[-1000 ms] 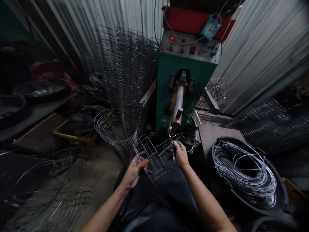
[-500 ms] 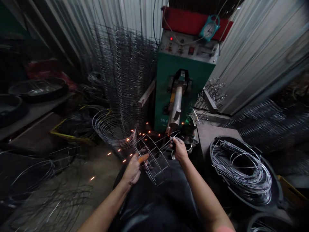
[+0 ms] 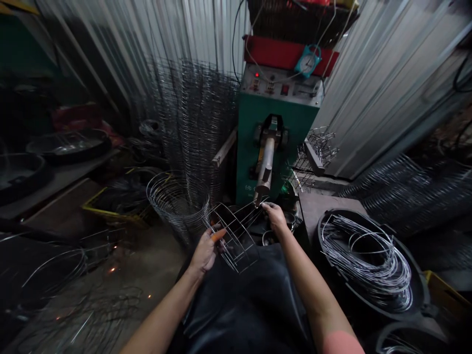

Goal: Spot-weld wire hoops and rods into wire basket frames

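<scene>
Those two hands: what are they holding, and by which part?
One wire frame: the left hand holds its left edge, and the right hand holds its long wires near their ends.

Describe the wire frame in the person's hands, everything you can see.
The wire frame is made of thin, bright, steel-looking rods: curved rods set roughly parallel, joined by long straight ones, forming an open cage-like section. It is held tilted above the black apron, gripped by the left hand at its near side and the right hand at the long rods. Their far ends reach toward the tip of the welding machine's metal arm; contact cannot be confirmed.
</scene>
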`<action>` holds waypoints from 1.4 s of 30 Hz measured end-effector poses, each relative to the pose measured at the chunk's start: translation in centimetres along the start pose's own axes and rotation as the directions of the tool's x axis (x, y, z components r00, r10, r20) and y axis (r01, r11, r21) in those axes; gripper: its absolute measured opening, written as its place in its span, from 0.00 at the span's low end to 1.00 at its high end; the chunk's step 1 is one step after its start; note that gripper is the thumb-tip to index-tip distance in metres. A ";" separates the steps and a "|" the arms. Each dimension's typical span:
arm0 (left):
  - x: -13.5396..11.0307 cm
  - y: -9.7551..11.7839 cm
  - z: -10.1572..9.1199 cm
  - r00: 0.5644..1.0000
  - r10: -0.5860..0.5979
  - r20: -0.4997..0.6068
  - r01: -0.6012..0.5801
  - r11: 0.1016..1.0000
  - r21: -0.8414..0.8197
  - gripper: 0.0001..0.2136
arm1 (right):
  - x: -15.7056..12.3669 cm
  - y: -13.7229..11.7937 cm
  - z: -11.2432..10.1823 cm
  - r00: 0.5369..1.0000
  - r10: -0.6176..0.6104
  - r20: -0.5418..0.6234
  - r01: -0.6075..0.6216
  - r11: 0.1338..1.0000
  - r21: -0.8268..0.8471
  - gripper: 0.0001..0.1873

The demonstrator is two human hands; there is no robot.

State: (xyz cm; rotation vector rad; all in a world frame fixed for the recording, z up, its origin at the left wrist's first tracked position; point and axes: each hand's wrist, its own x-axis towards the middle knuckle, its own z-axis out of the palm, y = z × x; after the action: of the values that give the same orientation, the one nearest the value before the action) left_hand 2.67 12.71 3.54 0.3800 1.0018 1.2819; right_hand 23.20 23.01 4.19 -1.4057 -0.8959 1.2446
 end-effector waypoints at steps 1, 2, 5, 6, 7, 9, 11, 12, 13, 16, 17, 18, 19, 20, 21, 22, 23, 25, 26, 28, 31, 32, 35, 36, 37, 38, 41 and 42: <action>0.1 0.0 0.0 1.000 0.002 -0.003 -0.002 1.000 0.000 0.22 | 0.1 0.3 0.0 1.000 -0.004 -0.006 0.004 1.000 -0.021 0.17; 0.1 0.1 0.0 1.000 0.001 -0.010 -0.001 1.000 0.002 0.22 | 0.1 0.7 -0.3 1.000 -0.014 -0.011 0.013 0.999 -0.042 0.18; 0.2 0.1 0.1 0.999 -0.012 -0.034 0.012 1.000 0.008 0.21 | -1.1 2.4 -2.4 0.996 -0.081 0.022 0.083 0.988 -0.128 0.19; 0.3 0.1 0.1 0.999 -0.015 -0.037 0.015 1.000 0.008 0.21 | -2.0 3.1 -3.5 0.992 -0.103 0.075 0.114 0.980 -0.163 0.19; 0.4 0.1 0.1 0.999 -0.018 -0.035 0.018 1.000 0.006 0.20 | -3.2 3.8 -4.6 0.981 -0.113 0.158 0.144 0.970 -0.197 0.20; 0.6 0.1 0.1 0.999 -0.037 -0.019 0.037 0.999 -0.004 0.18 | -6.4 5.2 -6.5 0.929 -0.071 0.364 0.167 0.957 -0.239 0.21; 0.6 0.2 0.1 0.995 -0.096 -0.021 0.096 0.995 -0.016 0.14 | -10.0 6.6 -7.6 0.868 -0.007 0.497 0.153 0.956 -0.252 0.22; 0.5 0.3 0.1 0.991 -0.133 -0.028 0.132 0.991 -0.022 0.12 | -11.7 7.2 -7.8 0.861 0.010 0.509 0.137 0.958 -0.250 0.21; 0.2 0.3 0.1 0.986 -0.165 -0.034 0.164 0.986 -0.029 0.10 | -13.2 7.8 -7.8 0.876 0.013 0.483 0.115 0.965 -0.235 0.19; -1.4 -0.1 -0.7 0.982 -0.183 0.037 0.184 0.983 -0.014 0.12 | -16.0 9.3 -7.2 0.966 -0.017 0.258 0.040 0.996 -0.084 0.17; -2.1 -0.5 -1.3 0.988 -0.133 0.084 0.132 0.991 0.010 0.16 | -16.4 9.6 -6.9 0.981 -0.018 0.191 0.021 1.000 -0.014 0.18; -2.9 -1.0 -1.9 0.989 -0.062 0.136 0.054 0.997 0.058 0.22 | -16.6 9.9 -6.7 0.988 -0.010 0.157 0.003 0.999 0.045 0.18; -3.6 -1.6 -2.7 0.982 0.019 0.187 -0.044 0.990 0.130 0.28 | -16.7 10.1 -6.6 0.987 0.004 0.161 -0.018 0.996 0.083 0.18; -4.3 -2.3 -3.6 0.966 0.104 0.236 -0.158 0.962 0.224 0.37 | -16.7 10.2 -6.5 0.981 0.018 0.191 -0.038 0.994 0.102 0.18; -4.9 -2.9 -4.5 0.944 0.164 0.285 -0.259 0.904 0.339 0.45 | -16.7 10.2 -6.4 0.973 0.026 0.227 -0.052 0.993 0.109 0.17; -5.4 -3.5 -5.5 0.922 0.200 0.330 -0.340 0.825 0.450 0.51 | -16.7 10.1 -6.4 0.966 0.023 0.258 -0.053 0.992 0.111 0.17; -5.8 -3.9 -6.4 0.907 0.211 0.364 -0.391 0.743 0.544 0.54 | -16.9 10.0 -6.3 0.961 0.011 0.277 -0.042 0.993 0.107 0.17; -6.5 -4.2 -8.2 0.897 0.213 0.386 -0.431 0.608 0.666 0.49 | -17.5 9.5 -6.1 0.959 -0.017 0.282 -0.007 0.996 0.085 0.17; -6.8 -4.2 -9.0 0.894 0.219 0.391 -0.444 0.546 0.710 0.43 | -18.1 9.1 -6.0 0.961 -0.030 0.274 0.011 0.997 0.072 0.17; -7.4 -3.8 -10.3 0.843 0.279 0.460 -0.536 0.364 0.762 0.36 | -19.3 8.2 -5.5 0.969 -0.053 0.239 0.039 0.997 0.063 0.15; -8.4 -3.4 -11.1 0.577 0.319 0.752 -0.775 -0.076 0.627 0.41 | -20.8 6.5 -4.4 0.980 -0.070 0.187 0.055 0.995 0.084 0.16; -8.7 -3.4 -11.1 0.470 0.287 0.835 -0.823 -0.200 0.532 0.42 | -21.1 6.1 -4.0 0.978 -0.057 0.201 0.039 0.995 0.092 0.17; -9.1 -4.0 -10.7 0.282 0.143 0.949 -0.844 -0.433 0.316 0.38 | -21.7 5.2 -3.1 0.961 -0.019 0.276 -0.019 0.991 0.132 0.19; -9.1 -4.2 -10.6 0.265 0.103 0.959 -0.832 -0.479 0.281 0.36 | -21.9 5.1 -3.0 0.961 -0.024 0.276 -0.016 0.989 0.144 0.19; -9.0 -4.4 -10.7 0.256 0.072 0.964 -0.820 -0.512 0.256 0.35 | -21.9 5.0 -3.0 0.966 -0.038 0.255 -0.001 0.989 0.151 0.19; -8.8 -4.7 -10.8 0.249 0.047 0.967 -0.812 -0.534 0.235 0.34 | -22.0 5.1 -3.1 0.973 -0.055 0.222 0.021 0.989 0.149 0.18; -8.0 -5.3 -11.4 0.221 0.041 0.975 -0.798 -0.567 0.204 0.35 | -21.9 5.0 -2.9 0.974 -0.080 0.210 0.054 0.990 0.127 0.17; -7.7 -5.5 -11.6 0.216 0.051 0.975 -0.791 -0.576 0.205 0.35 | -21.8 5.0 -2.6 0.966 -0.081 0.244 0.053 0.991 0.122 0.16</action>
State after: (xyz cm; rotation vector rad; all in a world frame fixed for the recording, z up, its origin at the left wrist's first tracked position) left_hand -2.74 0.80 -3.72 3.0438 0.9154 0.7908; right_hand 21.15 0.59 4.12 -1.1361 -1.0160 1.4180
